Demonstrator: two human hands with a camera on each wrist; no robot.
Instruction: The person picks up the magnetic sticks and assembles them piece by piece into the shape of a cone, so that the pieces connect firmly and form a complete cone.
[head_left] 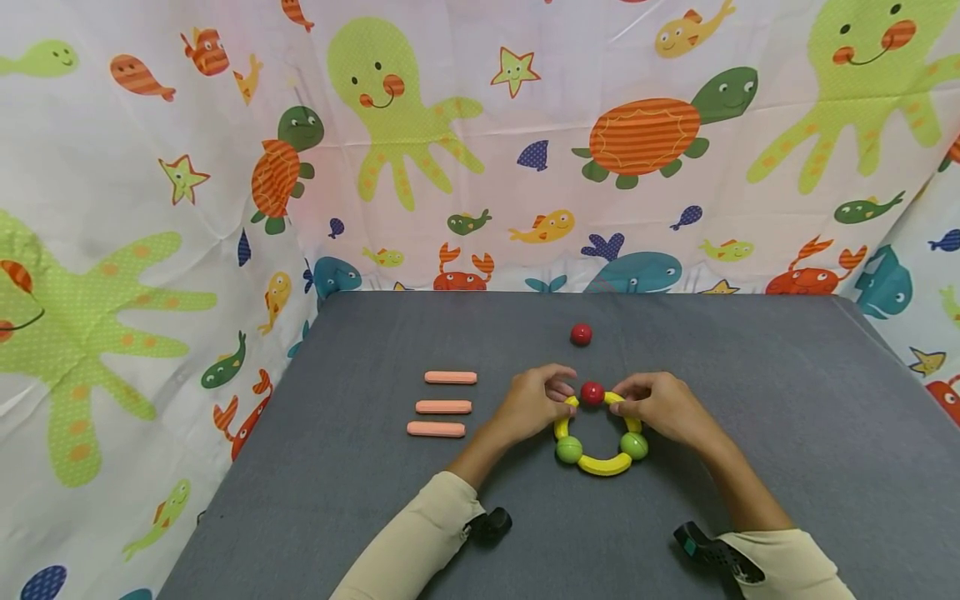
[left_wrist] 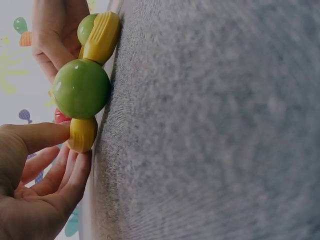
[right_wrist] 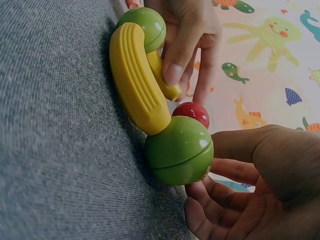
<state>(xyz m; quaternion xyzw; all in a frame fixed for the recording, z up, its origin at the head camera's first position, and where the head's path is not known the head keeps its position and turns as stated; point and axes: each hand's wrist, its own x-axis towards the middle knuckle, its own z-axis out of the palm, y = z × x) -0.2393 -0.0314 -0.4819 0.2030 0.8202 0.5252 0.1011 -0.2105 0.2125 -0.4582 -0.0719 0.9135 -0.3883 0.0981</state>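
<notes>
A ring of toy pieces lies on the grey cloth, with yellow curved pieces joined by a left green ball point(head_left: 569, 450) and a right green ball point(head_left: 634, 446). The front yellow piece point(head_left: 604, 466) links both balls. My left hand point(head_left: 534, 402) pinches the left yellow piece point(left_wrist: 82, 135) between thumb and fingers. On the other side, my right hand point(head_left: 663, 408) grips the right yellow piece point(head_left: 633, 423) near its upper end. Between the upper ends sits a red ball point(head_left: 592, 393), against the right piece; a small gap shows beside the left piece's end point(right_wrist: 172, 92).
Another red ball point(head_left: 581, 335) lies farther back on the grey-covered table point(head_left: 360, 517). Left of the ring are three pinkish-orange sticks point(head_left: 451, 377) in a loose column. A curtain printed with sea animals point(head_left: 465, 167) hangs behind and at both sides.
</notes>
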